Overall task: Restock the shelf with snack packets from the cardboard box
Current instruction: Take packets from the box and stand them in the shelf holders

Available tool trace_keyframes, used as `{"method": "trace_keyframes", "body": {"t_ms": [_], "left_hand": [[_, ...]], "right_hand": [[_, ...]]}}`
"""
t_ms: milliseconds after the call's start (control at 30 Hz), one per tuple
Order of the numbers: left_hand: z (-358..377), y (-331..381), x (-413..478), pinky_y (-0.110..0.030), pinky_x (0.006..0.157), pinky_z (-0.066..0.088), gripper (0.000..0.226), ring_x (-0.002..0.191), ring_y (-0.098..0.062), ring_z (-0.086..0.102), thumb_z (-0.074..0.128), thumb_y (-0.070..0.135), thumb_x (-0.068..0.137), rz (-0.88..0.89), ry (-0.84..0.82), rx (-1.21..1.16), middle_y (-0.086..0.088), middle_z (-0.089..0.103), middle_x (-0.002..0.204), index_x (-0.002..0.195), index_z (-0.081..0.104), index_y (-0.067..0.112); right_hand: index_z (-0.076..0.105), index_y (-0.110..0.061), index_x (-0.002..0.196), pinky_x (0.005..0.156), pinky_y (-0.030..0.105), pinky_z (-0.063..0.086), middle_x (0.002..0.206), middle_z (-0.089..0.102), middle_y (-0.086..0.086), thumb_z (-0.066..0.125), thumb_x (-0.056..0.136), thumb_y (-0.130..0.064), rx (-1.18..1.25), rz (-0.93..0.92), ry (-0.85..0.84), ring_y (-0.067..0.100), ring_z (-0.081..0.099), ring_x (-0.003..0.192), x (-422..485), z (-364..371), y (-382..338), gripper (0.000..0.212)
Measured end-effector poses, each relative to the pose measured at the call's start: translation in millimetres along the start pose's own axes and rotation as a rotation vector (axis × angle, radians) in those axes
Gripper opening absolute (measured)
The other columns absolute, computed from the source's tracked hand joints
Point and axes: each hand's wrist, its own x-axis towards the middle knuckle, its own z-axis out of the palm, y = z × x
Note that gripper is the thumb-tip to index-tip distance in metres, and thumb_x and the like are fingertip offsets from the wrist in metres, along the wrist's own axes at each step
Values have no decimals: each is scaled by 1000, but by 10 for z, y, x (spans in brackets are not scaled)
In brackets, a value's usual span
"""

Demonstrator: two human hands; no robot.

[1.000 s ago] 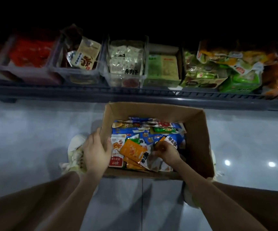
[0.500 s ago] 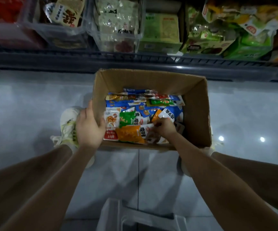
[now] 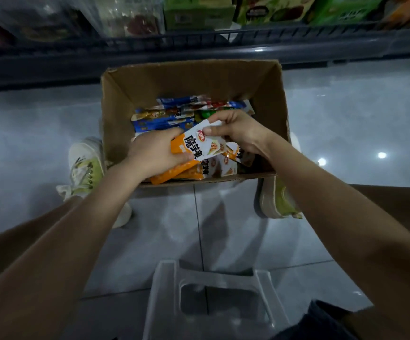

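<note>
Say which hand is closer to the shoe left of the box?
Left. The left hand sits just across the box wall from the shoe; the right hand is farther right. Both hold orange packets.

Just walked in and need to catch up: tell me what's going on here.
A person leans over an open cardboard box on the floor in front of a stocked shelf. Their left hand grips a small stack of orange-and-white packets over the box, and the right hand pinches the top one's corner. Blue packets lie deeper in the box.
</note>
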Motion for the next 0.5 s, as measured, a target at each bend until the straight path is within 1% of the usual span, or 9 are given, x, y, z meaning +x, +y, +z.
{"method": "trace_keyframes", "body": {"t_ms": [33,100,167,200,267,333,367,433,500], "left_hand": [[-20,5,16,-34,76,45,38,101,-24,58,64,51,83,-22,-30,-31,2,63,102,111,58,26],[-32,-45,26,-32,64,39,22,89,-23,59,66,46,84,-64,-7,-72,6,57,84,91,56,27],[-32,-111,-4,-30,59,35,21,84,-23,59,67,42,84,-113,79,-108,7,56,78,83,52,27],[-31,-149,-23,-30,57,34,20,83,-24,60,67,40,85,-139,133,-137,5,58,80,85,55,24],[-39,-221,-64,-30,57,34,22,85,-27,62,68,36,85,-210,228,-221,-3,66,88,94,63,17],[-35,-289,-102,-31,64,42,25,89,-29,64,70,34,83,-296,293,-340,-8,70,96,98,66,14],[-30,-317,-120,-34,70,47,25,89,-29,65,72,34,82,-340,323,-417,-8,70,96,98,67,16],[-33,-338,-160,-38,79,53,21,87,-25,66,74,32,80,-417,366,-591,-3,71,92,96,67,21],[-35,-333,-208,-33,76,54,18,82,-18,67,75,28,80,-466,382,-751,4,68,87,95,66,21]], "right_hand": [[70,-12,85,67,23,58,80,74,0,64,84,-2,19,7,-26,13,70,76,10,11,-29,12],[70,-14,92,69,24,57,85,74,-1,62,87,-5,89,19,-41,13,70,81,42,11,-32,13],[67,-15,100,71,24,56,91,72,-3,61,90,-10,150,37,19,12,68,86,87,-6,51,13],[66,-14,103,72,22,55,94,70,-3,62,90,-12,97,55,78,11,67,88,120,-24,128,14],[63,-10,109,80,21,54,100,67,-1,68,86,-14,-252,136,202,12,63,92,232,-79,349,24],[63,-13,112,91,33,52,106,67,3,73,82,-23,-769,282,223,19,62,100,367,-130,587,33],[63,-16,114,90,36,51,109,66,3,74,81,-31,-978,345,210,21,61,103,417,-131,687,38],[60,-20,121,83,33,48,116,63,4,70,82,-40,-1230,385,197,24,58,109,480,-84,824,44],[59,-21,123,83,34,47,119,62,6,66,85,-40,-1318,384,204,26,56,112,511,-42,889,43]]}}
